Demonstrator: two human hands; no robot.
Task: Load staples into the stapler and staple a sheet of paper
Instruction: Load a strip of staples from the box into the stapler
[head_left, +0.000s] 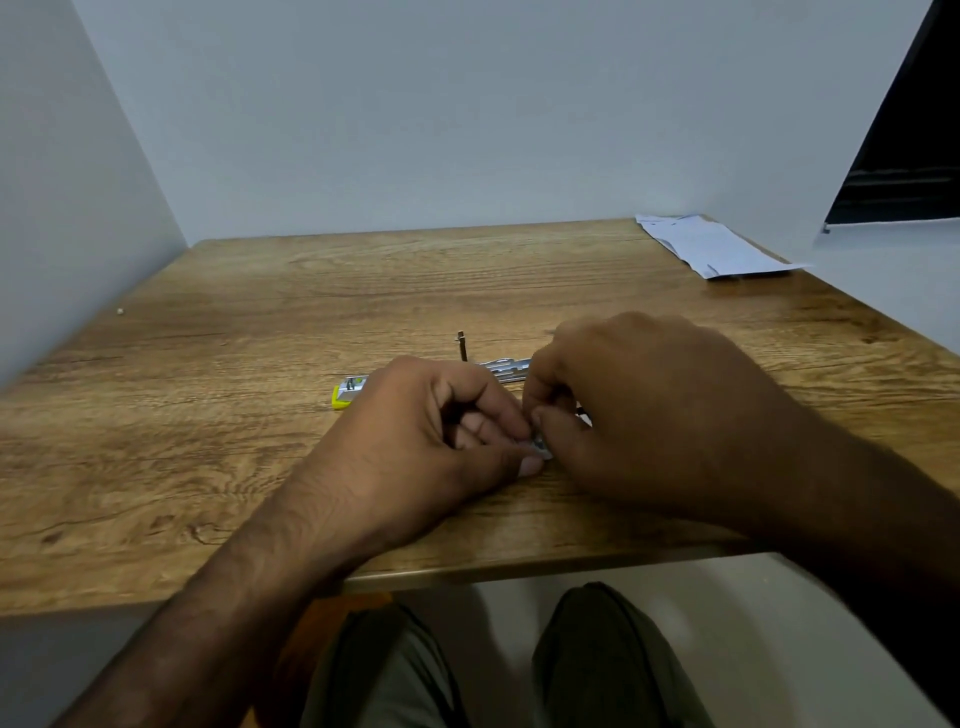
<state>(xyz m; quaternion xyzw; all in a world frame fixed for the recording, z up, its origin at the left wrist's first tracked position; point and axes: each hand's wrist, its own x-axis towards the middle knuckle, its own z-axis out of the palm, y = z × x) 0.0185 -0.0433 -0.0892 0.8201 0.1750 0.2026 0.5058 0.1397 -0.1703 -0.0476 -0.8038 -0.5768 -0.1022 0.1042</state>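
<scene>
left hand (436, 447) and right hand (639, 410) pinch a small silvery strip of staples (540, 446) between fingertips, before an opened yellow-and-metal stapler (349, 394) on a wooden table (208, 395).

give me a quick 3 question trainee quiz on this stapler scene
1. True or false: the paper lies under the stapler.
2. Which is pinched between the fingertips of the left hand and the right hand? A) a small silvery piece B) a pen C) the paper
3. Which corner of the table holds the paper?

Key
1. False: it lies apart from the stapler.
2. A, likely staples, too small to tell.
3. Far right corner.
</scene>
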